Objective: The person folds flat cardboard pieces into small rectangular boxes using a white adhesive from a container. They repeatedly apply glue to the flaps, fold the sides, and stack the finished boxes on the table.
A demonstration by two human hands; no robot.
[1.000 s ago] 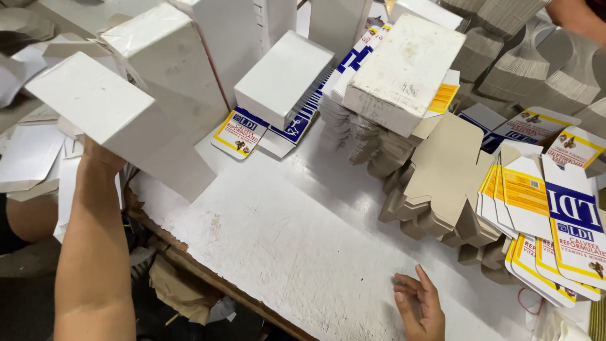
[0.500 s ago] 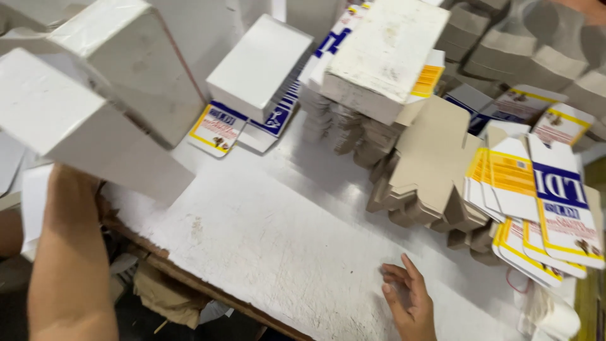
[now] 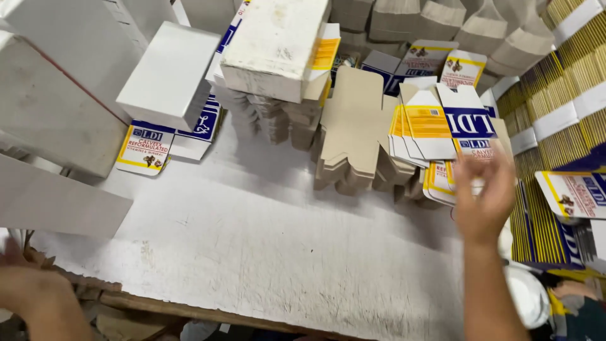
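The person's right hand (image 3: 485, 201) was raised at the right of the frame, fingers spread and open, blurred, gripping nothing. It hovered just in front of a fanned stack of flat printed cartons (image 3: 442, 129), white with yellow and blue panels, lying right of centre; whether the fingertips touched the nearest carton I could not tell. The left hand (image 3: 28, 292) sat at the lower left corner by the table's edge, below a large white box (image 3: 53, 205) at the left edge of the frame. Only part of that hand showed, so I could not tell if it was open or closed, or whether it touched the box.

Between the two hands stretched the scuffed white table (image 3: 265, 252). Beside the printed cartons, toward the centre, lay a pile of plain brown die-cut cartons (image 3: 353, 132). At the upper middle a white block (image 3: 274, 47) rested on a stack of folded brown cartons. Another white box (image 3: 169, 74) lay at the upper left, over flat printed cartons. Banded bundles of flattened cartons (image 3: 555, 123) filled the right side.
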